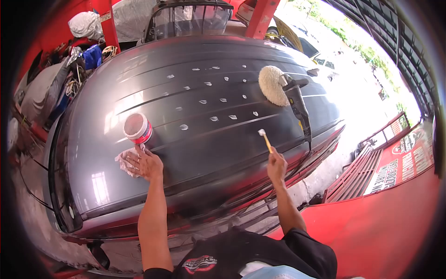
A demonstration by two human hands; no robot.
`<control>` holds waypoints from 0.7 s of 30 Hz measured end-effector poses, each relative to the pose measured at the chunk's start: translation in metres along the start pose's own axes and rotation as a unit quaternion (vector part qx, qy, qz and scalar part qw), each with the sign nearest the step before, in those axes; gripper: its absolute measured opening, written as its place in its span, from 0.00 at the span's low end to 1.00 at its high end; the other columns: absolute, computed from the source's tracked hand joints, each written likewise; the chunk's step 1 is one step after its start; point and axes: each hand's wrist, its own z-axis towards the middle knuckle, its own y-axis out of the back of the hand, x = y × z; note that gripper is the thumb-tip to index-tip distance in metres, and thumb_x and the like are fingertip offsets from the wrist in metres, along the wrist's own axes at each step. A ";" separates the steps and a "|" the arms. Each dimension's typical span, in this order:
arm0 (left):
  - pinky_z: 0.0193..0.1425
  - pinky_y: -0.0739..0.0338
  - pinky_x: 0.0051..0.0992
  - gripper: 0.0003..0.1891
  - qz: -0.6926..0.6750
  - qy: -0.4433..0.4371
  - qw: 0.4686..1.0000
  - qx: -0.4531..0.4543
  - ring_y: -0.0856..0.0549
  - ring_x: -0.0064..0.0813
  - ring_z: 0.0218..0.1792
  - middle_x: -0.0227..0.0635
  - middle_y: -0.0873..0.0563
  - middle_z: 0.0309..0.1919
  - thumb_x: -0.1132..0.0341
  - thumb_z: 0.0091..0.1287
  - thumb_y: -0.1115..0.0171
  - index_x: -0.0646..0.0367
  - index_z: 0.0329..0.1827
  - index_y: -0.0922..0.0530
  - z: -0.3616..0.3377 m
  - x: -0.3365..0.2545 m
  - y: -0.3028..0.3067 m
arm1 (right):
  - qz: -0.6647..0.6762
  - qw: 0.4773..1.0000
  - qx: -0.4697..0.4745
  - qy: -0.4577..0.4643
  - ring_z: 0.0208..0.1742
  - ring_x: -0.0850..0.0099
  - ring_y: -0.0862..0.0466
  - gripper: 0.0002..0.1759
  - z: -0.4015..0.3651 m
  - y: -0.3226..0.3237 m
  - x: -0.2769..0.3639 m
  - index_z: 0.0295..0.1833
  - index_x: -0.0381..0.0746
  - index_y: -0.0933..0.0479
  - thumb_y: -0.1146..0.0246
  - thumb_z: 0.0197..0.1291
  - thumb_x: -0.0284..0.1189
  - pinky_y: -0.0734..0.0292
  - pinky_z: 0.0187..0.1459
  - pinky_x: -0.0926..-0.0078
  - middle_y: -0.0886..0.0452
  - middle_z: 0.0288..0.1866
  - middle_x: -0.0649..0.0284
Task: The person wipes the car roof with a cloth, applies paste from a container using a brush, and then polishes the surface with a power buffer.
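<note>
My left hand (149,165) lies flat with its fingers spread over a crumpled pinkish cloth (124,162) on the dark grey van roof (195,149). Just beyond its fingertips stands an uncapped tub (138,129) with a red and white label and a pale inside. In my right hand (277,166) is a small brush (266,141), gripped by its yellow handle, with white paste on the tip, over the near right part of the roof. Several white dabs of paste (214,119) sit in rough rows across the middle of the roof.
A polishing machine (298,104) with a fluffy cream pad (273,85) rests on the roof at right, its cord trailing over the near edge. Red posts (263,18) rise behind the van. Covered items and clutter (46,88) fill the left. Red sheeting with lettering (395,162) stands right.
</note>
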 end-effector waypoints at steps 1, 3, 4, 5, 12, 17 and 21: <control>0.81 0.64 0.56 0.27 0.007 0.006 1.000 0.001 0.53 0.48 0.82 0.51 0.46 0.81 0.51 0.80 0.61 0.40 0.81 0.45 0.000 0.001 -0.002 | 0.005 1.000 -0.002 -0.008 0.27 0.64 0.22 0.17 0.001 0.007 -0.007 0.60 0.40 0.17 0.37 0.66 0.25 0.27 0.33 0.67 0.24 0.27 0.55; 0.81 0.64 0.57 0.27 0.003 -0.002 1.000 0.000 0.53 0.48 0.82 0.52 0.46 0.81 0.50 0.80 0.61 0.40 0.81 0.45 0.001 0.002 -0.003 | -0.049 0.998 -0.035 0.001 0.29 0.61 0.19 0.17 0.006 0.016 -0.016 0.60 0.40 0.18 0.37 0.66 0.25 0.25 0.35 0.63 0.22 0.29 0.54; 0.81 0.64 0.57 0.27 -0.005 0.000 1.000 0.004 0.53 0.49 0.82 0.52 0.46 0.81 0.50 0.80 0.61 0.39 0.81 0.45 0.000 0.002 -0.003 | -0.084 0.996 -0.033 -0.003 0.32 0.57 0.18 0.18 0.010 0.015 -0.017 0.60 0.40 0.19 0.38 0.66 0.25 0.25 0.36 0.60 0.21 0.31 0.53; 0.81 0.64 0.57 0.27 0.000 -0.005 1.000 0.002 0.53 0.49 0.82 0.52 0.46 0.81 0.50 0.80 0.61 0.39 0.81 0.45 0.000 0.003 -0.004 | -0.081 0.996 -0.033 -0.010 0.32 0.57 0.18 0.18 0.011 0.010 -0.022 0.60 0.40 0.19 0.38 0.66 0.25 0.25 0.36 0.60 0.21 0.31 0.53; 0.80 0.63 0.58 0.27 0.006 0.002 1.000 0.007 0.53 0.50 0.82 0.53 0.47 0.81 0.50 0.79 0.60 0.39 0.81 0.45 0.003 0.005 -0.006 | -0.114 0.987 0.089 0.065 0.36 0.53 0.17 0.19 -0.009 -0.011 0.030 0.61 0.42 0.19 0.38 0.64 0.23 0.23 0.37 0.57 0.21 0.32 0.54; 0.81 0.63 0.57 0.27 0.010 -0.005 1.000 0.017 0.52 0.51 0.82 0.54 0.47 0.81 0.51 0.79 0.59 0.40 0.80 0.43 -0.002 -0.001 0.010 | -0.039 0.991 0.097 0.090 0.34 0.55 0.17 0.20 -0.035 -0.038 0.068 0.60 0.40 0.19 0.38 0.62 0.22 0.22 0.36 0.58 0.21 0.34 0.56; 0.81 0.63 0.57 0.27 0.003 -0.006 1.000 -0.010 0.52 0.52 0.82 0.54 0.46 0.80 0.51 0.78 0.58 0.41 0.79 0.41 -0.001 0.001 0.005 | 0.017 0.982 0.132 0.135 0.34 0.56 0.17 0.20 -0.050 -0.051 0.102 0.60 0.38 0.20 0.38 0.62 0.22 0.22 0.35 0.59 0.21 0.36 0.57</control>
